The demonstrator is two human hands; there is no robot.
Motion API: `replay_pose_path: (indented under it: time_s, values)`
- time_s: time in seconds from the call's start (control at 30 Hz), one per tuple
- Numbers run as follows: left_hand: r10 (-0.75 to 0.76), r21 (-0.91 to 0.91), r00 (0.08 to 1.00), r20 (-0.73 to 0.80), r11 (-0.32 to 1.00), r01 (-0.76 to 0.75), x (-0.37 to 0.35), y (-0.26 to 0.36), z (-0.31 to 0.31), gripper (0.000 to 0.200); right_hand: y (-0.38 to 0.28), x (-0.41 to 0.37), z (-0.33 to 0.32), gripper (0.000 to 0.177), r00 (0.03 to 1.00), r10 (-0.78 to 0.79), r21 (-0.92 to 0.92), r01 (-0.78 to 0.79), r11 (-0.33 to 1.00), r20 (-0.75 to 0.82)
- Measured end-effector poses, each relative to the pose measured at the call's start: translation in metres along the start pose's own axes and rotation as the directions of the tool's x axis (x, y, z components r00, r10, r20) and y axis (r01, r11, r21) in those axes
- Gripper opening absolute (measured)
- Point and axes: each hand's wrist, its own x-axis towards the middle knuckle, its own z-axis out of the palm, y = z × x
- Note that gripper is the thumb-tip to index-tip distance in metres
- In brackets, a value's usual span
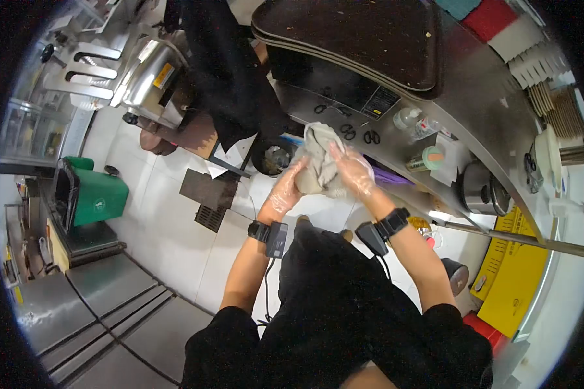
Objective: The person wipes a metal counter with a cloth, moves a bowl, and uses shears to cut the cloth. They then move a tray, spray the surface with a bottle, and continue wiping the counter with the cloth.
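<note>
Held up in front of me is a crumpled greyish cloth [321, 162], bunched between both hands. My left hand [287, 189], in a clear plastic glove, grips its left side. On the right side, my right hand [353, 170], gloved the same way, has its fingers closed on the fabric. Both wrists wear black straps with small boxes. Just beyond the cloth, several black-handled scissors [348, 132] lie on the metal counter [383, 146].
Brown trays [350, 32] are stacked at the counter's back. Bottles [407, 118] and a green-lidded jar [426, 159] stand to the right. A person in dark clothes [230, 71] is ahead on the left. A round bin [270, 157] and green bin [97, 194] stand on the floor.
</note>
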Motion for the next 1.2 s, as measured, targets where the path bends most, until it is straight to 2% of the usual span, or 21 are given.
replay_pose_path:
  time_s: [0.03, 0.07, 0.1, 0.13, 0.2, 0.27, 0.33, 0.43, 0.47, 0.53, 0.6, 0.63, 0.7, 0.73, 0.8, 0.9, 1.0, 1.03, 1.07, 1.13, 1.2]
  values:
    - [0.050, 0.367, 0.998, 0.027, 0.928, -0.056, -0.004, 0.010, -0.006, 0.048, -0.069, -0.027, -0.025, 0.062, 0.951, 0.159, 0.174, -0.115, 0.978, -0.267]
    - [0.051, 0.376, 0.999, 0.018, 0.925, -0.054, 0.000, 0.016, -0.010, 0.048, -0.075, -0.020, -0.029, 0.060, 0.973, 0.014, 0.128, 0.016, 0.992, -0.230]
    - [-0.373, -0.258, 0.925, -0.071, 0.903, 0.344, 0.009, 0.019, -0.014, 0.047, -0.080, -0.012, -0.032, 0.058, 0.974, -0.129, 0.084, 0.147, 0.986, -0.184]
    - [-0.697, -0.775, 0.708, 0.117, 0.382, 0.504, 0.013, 0.023, -0.018, 0.046, -0.084, -0.013, -0.027, 0.053, 0.867, -0.316, -0.048, 0.323, 0.945, -0.386]
    - [-0.727, -0.783, 0.685, 0.057, 0.393, 0.482, 0.015, 0.033, -0.024, 0.041, -0.095, 0.001, -0.031, 0.048, 0.930, -0.285, -0.165, 0.251, 0.954, -0.232]
    - [-0.849, -0.764, 0.525, -0.053, 0.373, 0.526, 0.015, 0.027, -0.032, 0.036, -0.117, 0.003, -0.040, 0.042, 0.906, -0.346, -0.138, 0.321, 0.937, -0.243]
    - [-0.809, -0.712, 0.586, -0.053, 0.442, 0.545, 0.001, -0.009, -0.048, 0.038, -0.122, 0.020, -0.036, 0.042, 0.870, -0.391, -0.086, 0.383, 0.920, -0.301]
    - [-0.729, -0.793, 0.671, -0.133, 0.485, 0.370, -0.011, -0.024, -0.067, 0.038, -0.139, 0.027, -0.040, 0.045, 0.823, -0.506, -0.126, 0.491, 0.862, -0.258]
    - [-0.696, -0.714, 0.680, -0.230, 0.595, 0.368, -0.013, -0.026, -0.069, 0.043, -0.144, 0.025, -0.038, 0.041, 0.635, -0.668, -0.253, 0.623, 0.740, -0.388]
    - [-0.582, -0.561, 0.750, -0.315, 0.751, 0.348, -0.019, -0.004, -0.076, 0.062, -0.162, 0.022, -0.049, 0.041, 0.861, -0.448, -0.097, 0.438, 0.894, -0.241]
    - [-0.393, -0.503, 0.859, -0.329, 0.843, 0.193, -0.018, 0.005, -0.084, 0.068, -0.169, 0.026, -0.049, 0.040, 0.868, -0.434, -0.077, 0.429, 0.900, -0.239]
    - [-0.433, -0.386, 0.817, -0.380, 0.877, 0.286, 0.000, 0.038, -0.080, 0.073, -0.171, 0.030, -0.048, 0.039, 0.864, -0.441, -0.052, 0.443, 0.895, -0.243]
    - [-0.322, -0.190, 0.893, -0.315, 0.943, 0.273, 0.015, 0.058, -0.082, 0.075, -0.173, 0.034, -0.043, 0.038, 0.812, -0.521, -0.086, 0.518, 0.851, -0.264]
    - [-0.320, -0.120, 0.879, -0.353, 0.948, 0.296, 0.026, 0.054, -0.079, 0.077, -0.171, 0.041, -0.038, 0.037, 0.802, -0.544, -0.116, 0.533, 0.838, -0.245]
    - [-0.280, 0.359, 0.869, -0.408, 0.826, 0.435, 0.042, 0.075, -0.074, 0.081, -0.179, 0.040, -0.037, 0.030, 0.812, -0.526, -0.120, 0.513, 0.850, -0.255]
    - [-0.245, 0.392, 0.890, -0.386, 0.829, 0.398, 0.059, 0.054, -0.079, 0.080, -0.198, 0.024, -0.051, 0.030, 0.880, -0.457, -0.232, 0.421, 0.877, -0.127]
    - [-0.209, 0.429, 0.885, -0.415, 0.813, 0.393, 0.062, 0.066, -0.064, 0.073, -0.203, 0.017, -0.053, 0.026, 0.761, -0.625, -0.574, 0.436, 0.693, -0.176]
    - [-0.141, 0.466, 0.871, -0.470, 0.798, 0.381, 0.058, 0.076, -0.059, 0.066, -0.198, 0.027, -0.049, 0.026, 0.840, -0.521, -0.457, 0.409, 0.790, -0.149]
    - [-0.064, 0.480, 0.913, -0.403, 0.834, 0.271, 0.060, 0.103, -0.058, 0.057, -0.196, 0.030, -0.048, 0.026, 0.793, -0.585, -0.523, 0.430, 0.735, -0.170]
    - [-0.014, 0.531, 0.909, -0.416, 0.808, 0.255, 0.059, 0.065, -0.065, 0.051, -0.192, 0.030, -0.042, 0.024, 0.640, -0.730, -0.602, 0.492, 0.629, -0.240]
    - [0.048, 0.623, 0.884, -0.465, 0.727, 0.289, 0.055, 0.056, -0.070, 0.035, -0.197, 0.022, -0.043, 0.022, 0.651, -0.738, -0.641, 0.492, 0.590, -0.180]
